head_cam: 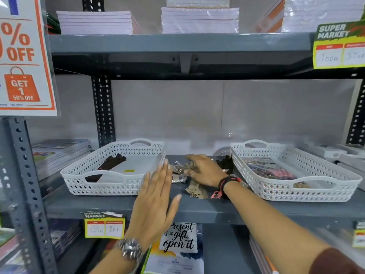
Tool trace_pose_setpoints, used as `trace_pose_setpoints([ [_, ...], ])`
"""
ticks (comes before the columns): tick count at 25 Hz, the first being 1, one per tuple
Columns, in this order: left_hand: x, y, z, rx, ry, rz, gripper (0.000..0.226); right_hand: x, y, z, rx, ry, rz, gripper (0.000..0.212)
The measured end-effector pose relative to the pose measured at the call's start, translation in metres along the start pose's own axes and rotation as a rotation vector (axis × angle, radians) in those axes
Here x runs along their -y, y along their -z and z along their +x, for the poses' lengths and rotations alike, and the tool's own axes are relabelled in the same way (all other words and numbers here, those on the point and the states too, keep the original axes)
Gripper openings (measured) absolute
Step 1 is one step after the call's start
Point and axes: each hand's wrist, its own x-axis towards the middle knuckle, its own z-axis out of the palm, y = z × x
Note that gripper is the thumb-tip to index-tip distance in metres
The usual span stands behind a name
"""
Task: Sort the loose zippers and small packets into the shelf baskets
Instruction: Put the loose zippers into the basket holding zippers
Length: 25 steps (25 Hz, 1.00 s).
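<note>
Two white lattice baskets stand on the grey shelf (197, 209). The left basket (87, 171) holds dark brown zippers (110, 165). Colourful packets (270, 169) lie in the right basket (308, 192). Between the baskets is a loose pile: small shiny packets (178, 169), tan zippers (195, 189) and dark zippers (226, 163). My right hand (205, 171) rests palm down on this pile, fingers curled over the pieces; whether it grips any I cannot tell. My left hand (156, 200) hovers flat and open beside the left basket's near right corner, holding nothing.
Stacks of notebooks (199, 20) fill the upper shelf. Magazines (57, 153) lie left of the left basket, boxes (333, 153) to the far right. Perforated uprights (103, 109) frame the bay. Price tags (104, 227) hang on the shelf edges, a discount sign (23, 56) at the left.
</note>
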Motion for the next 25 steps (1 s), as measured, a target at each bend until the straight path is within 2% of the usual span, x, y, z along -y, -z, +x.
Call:
trace_pose_setpoints([
  [3, 0.005, -0.001, -0.031, 0.046, -0.013, 0.012, 0.065, 0.008, -0.018, 0.004, 0.168, -0.031, 0.005, 0.05],
  [5, 0.009, -0.008, -0.049, 0.066, -0.022, 0.034, 0.063, 0.009, -0.026, 0.009, 0.211, -0.058, 0.03, 0.045],
  [10, 0.014, -0.012, -0.057, 0.097, -0.004, 0.064, 0.059, 0.014, -0.029, 0.011, 0.162, -0.083, 0.042, 0.045],
  [13, 0.013, -0.015, -0.059, 0.091, 0.004, 0.044, 0.059, 0.01, -0.015, 0.003, -0.002, -0.081, 0.088, 0.04],
  [15, 0.013, -0.016, -0.059, 0.08, 0.009, 0.014, 0.059, -0.003, 0.008, -0.004, -0.142, -0.111, -0.018, 0.034],
  [17, 0.012, -0.019, -0.058, 0.068, 0.02, -0.023, 0.058, -0.02, 0.035, -0.015, -0.204, -0.189, -0.287, 0.029],
  [19, 0.01, -0.021, -0.058, 0.046, 0.039, -0.051, 0.058, -0.033, 0.051, -0.025, -0.14, -0.29, -0.538, 0.026],
  [21, 0.008, -0.024, -0.057, 0.026, 0.042, -0.066, 0.057, -0.041, 0.05, -0.034, -0.06, -0.344, -0.683, 0.022],
  [25, 0.01, -0.025, -0.059, 0.009, 0.031, -0.074, 0.057, -0.042, 0.038, -0.04, 0.003, -0.372, -0.706, 0.02],
])
